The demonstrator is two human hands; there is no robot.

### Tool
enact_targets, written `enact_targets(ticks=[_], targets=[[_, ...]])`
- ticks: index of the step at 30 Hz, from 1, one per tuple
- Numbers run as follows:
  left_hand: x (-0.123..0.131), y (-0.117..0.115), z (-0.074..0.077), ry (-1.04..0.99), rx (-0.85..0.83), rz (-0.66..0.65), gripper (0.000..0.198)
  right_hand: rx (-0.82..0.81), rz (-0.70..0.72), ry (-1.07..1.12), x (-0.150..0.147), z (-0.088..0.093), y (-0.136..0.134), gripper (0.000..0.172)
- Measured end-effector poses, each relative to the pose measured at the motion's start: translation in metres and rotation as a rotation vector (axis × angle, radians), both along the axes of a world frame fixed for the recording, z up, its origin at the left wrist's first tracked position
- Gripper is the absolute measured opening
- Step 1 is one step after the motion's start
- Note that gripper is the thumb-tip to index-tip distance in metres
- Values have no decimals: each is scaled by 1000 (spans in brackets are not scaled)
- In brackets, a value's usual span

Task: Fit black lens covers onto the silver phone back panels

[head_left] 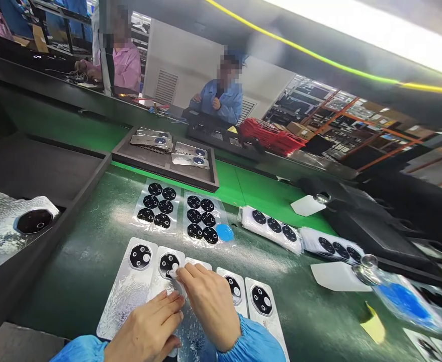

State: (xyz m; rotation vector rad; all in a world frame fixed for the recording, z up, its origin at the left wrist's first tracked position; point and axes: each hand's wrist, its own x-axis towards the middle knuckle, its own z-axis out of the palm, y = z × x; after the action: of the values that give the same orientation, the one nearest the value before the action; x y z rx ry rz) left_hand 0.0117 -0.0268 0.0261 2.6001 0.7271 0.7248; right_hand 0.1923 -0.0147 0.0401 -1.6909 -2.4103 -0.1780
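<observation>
Silver phone back covers lie in a row on the bench, each with a black octagonal camera patch. My left hand point(149, 327) rests on the lower part of the second cover point(164, 286) from the left, its fingers stretched out flat. Just above it, my right hand point(209, 296) has its fingertips pinched together at the edge of that cover's camera patch point(168, 264). A small whitish bit shows at the pinch, too small to name. My right hand partly hides the middle cover point(200, 262). The leftmost cover point(130, 286) and the rightmost cover point(264, 311) lie on either side.
Behind the row lie two clear sheets of black octagonal stickers point(158, 203) and a blue disc point(225, 233). Sticker stacks point(271, 226) are to the right, near a white scraper-shaped piece point(337, 276) and yellow paper point(373, 324). A dark tray point(205, 182) holds covers. People work beyond.
</observation>
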Motion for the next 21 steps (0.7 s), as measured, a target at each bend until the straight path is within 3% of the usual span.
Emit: enact_targets(ticks=[15,18,21], targets=[[0,-1,-5,46,27,-14,26,-27,-12,11,2,4,2,17],[-1,0,-6,69,48,-24,27,-10,-20,86,14,16,-1,19],[-1,4,-4,60,113,-41,28,47,-86,190,45,38,-12,32]])
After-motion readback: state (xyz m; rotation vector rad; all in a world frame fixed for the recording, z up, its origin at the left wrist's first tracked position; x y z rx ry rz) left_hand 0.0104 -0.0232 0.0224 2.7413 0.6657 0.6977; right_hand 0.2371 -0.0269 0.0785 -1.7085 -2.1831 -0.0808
